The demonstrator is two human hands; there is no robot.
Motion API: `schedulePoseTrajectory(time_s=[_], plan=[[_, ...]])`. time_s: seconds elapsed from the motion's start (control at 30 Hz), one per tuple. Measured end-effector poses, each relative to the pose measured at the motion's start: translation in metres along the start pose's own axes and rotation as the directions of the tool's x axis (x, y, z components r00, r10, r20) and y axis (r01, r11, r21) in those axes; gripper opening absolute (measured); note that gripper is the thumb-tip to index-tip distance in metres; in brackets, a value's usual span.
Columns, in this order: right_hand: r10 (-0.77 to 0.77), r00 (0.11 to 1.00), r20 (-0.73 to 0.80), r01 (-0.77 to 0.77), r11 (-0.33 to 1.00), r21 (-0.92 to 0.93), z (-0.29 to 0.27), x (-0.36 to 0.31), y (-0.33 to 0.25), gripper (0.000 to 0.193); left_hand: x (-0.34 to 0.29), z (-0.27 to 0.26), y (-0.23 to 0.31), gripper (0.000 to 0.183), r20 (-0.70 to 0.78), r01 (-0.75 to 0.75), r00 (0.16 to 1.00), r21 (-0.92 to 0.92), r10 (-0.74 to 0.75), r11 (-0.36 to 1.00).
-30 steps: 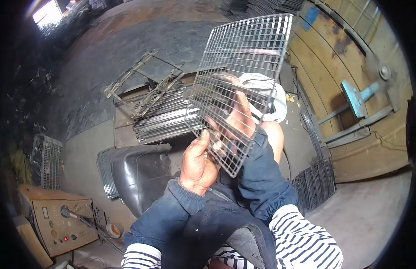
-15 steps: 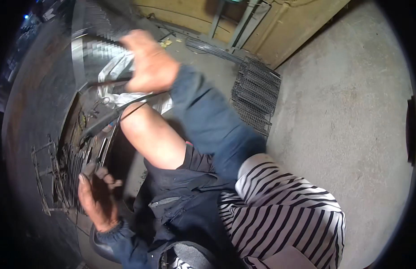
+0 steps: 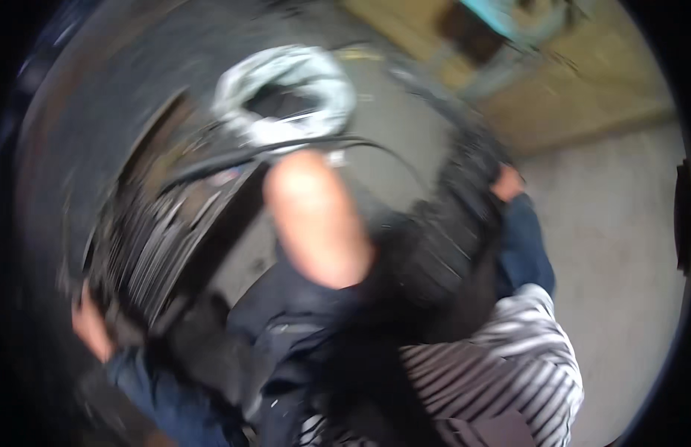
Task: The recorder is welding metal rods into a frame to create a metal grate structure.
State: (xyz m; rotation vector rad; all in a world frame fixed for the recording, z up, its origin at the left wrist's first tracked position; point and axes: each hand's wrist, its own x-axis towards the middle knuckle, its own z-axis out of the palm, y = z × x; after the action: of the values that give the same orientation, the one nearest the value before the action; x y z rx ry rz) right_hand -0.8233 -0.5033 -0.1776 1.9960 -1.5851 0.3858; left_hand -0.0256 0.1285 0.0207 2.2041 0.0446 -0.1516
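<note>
Out to the right, my right hand [image 3: 507, 184] is at the outer edge of a stack of dark metal grid pieces [image 3: 453, 238] on the floor. Blur and the stack hide its fingers, so I cannot tell whether it grips a piece. At the far left my left hand [image 3: 92, 324] is beside the near end of a batch of thin metal strips [image 3: 163, 242]. Its fingers are smeared by motion, and what they touch does not show.
A white sack [image 3: 334, 93] with a dark open mouth stands beyond my bare knee [image 3: 312, 208]. A dark bar or hose [image 3: 241, 156] crosses just before it. Yellowish panelling [image 3: 599, 97] and a teal-grey frame [image 3: 502, 67] are at the far right.
My right hand has swung from the upper left over to the grid stack at the right. My left hand has moved outward to the left. The whole view has turned and blurred.
</note>
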Motion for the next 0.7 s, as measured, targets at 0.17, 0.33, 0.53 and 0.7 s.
schedulePoseTrajectory(time_s=[0.17, 0.33, 0.53, 0.7], plan=[[-0.433, 0.861, 0.267, 0.180, 0.750, 0.637, -0.129, 0.120, -0.162, 0.062, 0.030, -0.034, -0.017, 0.068, -0.290, -0.157, 0.892, 0.520, 0.346, 0.840], [-0.739, 0.559, -0.375, 0.501, -0.060, 0.864, -0.346, 0.108, -0.460, 0.052, 0.055, -0.042, -0.056, 0.053, -0.301, -0.073, 0.944, 0.209, 0.135, 0.975], [-0.800, -0.053, -0.597, 0.472, -0.547, 0.691, -0.432, -0.027, -0.691, 0.022, 0.079, -0.037, -0.073, 0.046, -0.272, -0.073, 0.958, 0.085, 0.093, 0.994], [-0.926, -0.262, -0.270, 0.658, -0.376, 0.652, -0.428, -0.058, -0.739, 0.045, 0.083, -0.045, -0.079, 0.041, -0.260, -0.085, 0.964, -0.120, 0.052, 0.989]])
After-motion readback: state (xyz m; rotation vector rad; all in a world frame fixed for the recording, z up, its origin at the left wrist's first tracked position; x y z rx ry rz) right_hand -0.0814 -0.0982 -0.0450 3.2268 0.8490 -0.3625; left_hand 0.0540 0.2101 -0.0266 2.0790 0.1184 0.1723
